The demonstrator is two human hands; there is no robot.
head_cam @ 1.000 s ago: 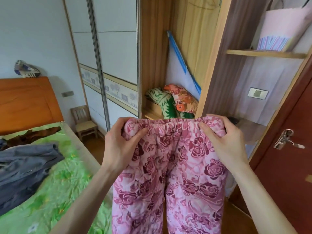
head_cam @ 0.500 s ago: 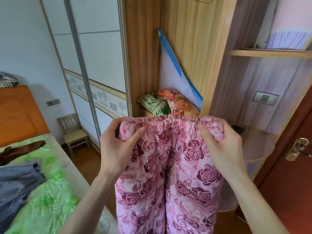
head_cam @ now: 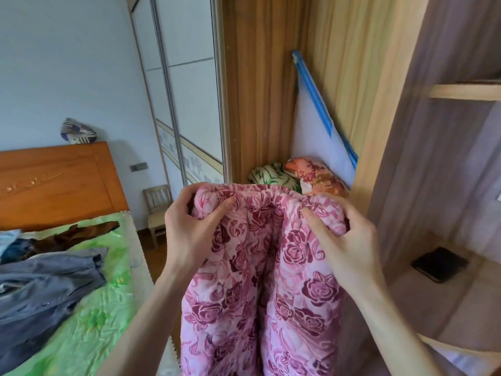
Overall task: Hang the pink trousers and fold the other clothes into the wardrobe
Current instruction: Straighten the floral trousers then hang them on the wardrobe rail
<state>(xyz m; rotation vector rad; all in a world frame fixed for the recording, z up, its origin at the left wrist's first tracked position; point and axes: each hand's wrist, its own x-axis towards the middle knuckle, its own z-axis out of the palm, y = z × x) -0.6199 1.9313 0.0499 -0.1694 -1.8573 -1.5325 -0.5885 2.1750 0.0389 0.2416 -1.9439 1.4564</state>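
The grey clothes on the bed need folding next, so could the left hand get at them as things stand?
Probably not yet. The left hand grips the waistband of the pink trousers, as does the right hand. Nothing stands between it and the grey clothes, but it must let go first.

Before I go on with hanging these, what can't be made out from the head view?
- Wardrobe rail or hanger: above the top edge, not in view.
- Pink trousers legs: cut off by the bottom edge.
- Left hand and right hand fingers: tucked behind the waistband.
- Dark flat object on the shelf: too indistinct to identify.
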